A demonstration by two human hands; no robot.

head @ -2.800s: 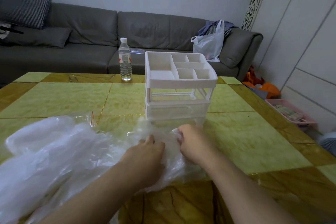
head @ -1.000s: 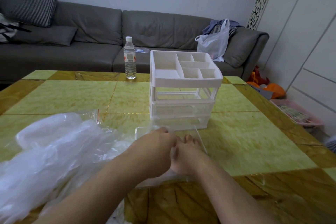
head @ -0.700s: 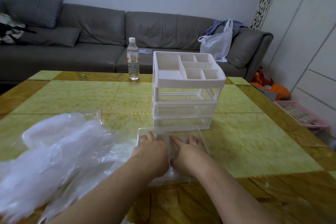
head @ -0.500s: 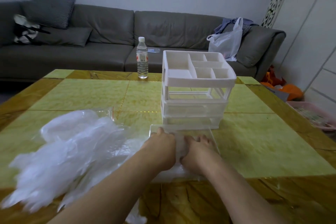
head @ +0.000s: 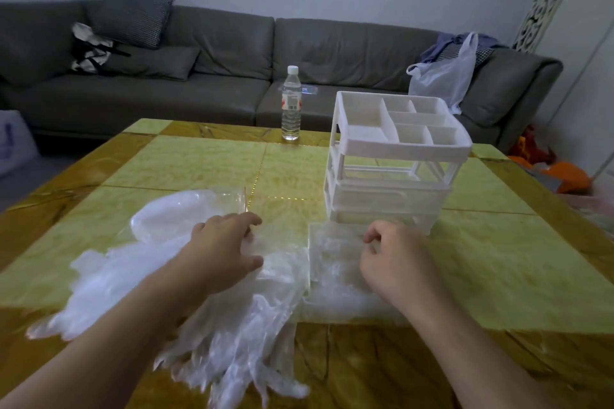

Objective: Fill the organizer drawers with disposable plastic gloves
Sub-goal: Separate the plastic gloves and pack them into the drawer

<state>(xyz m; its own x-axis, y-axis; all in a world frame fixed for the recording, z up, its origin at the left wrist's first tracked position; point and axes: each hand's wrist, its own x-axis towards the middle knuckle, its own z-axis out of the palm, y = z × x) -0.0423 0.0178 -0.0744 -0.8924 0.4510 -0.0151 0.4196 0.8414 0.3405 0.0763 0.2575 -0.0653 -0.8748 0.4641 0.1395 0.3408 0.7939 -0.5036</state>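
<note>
Your left hand [head: 223,244] lay flat-fingered on the gloves [head: 186,289] heaped on the surface [head: 498,262]; your right hand [head: 390,259], fingers curled, hovered over the pulled-out drawer [head: 332,262]. Flimsy, slippery film, I'd judge: bunch them mid-pile.

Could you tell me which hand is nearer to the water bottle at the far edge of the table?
The left hand: the water bottle stands beyond it, slightly right. The right hand lies further right, over the clear drawer.

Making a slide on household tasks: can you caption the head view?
Left hand reaches onto the glove pile; right hand rests in the removed clear drawer before the organizer.
</note>
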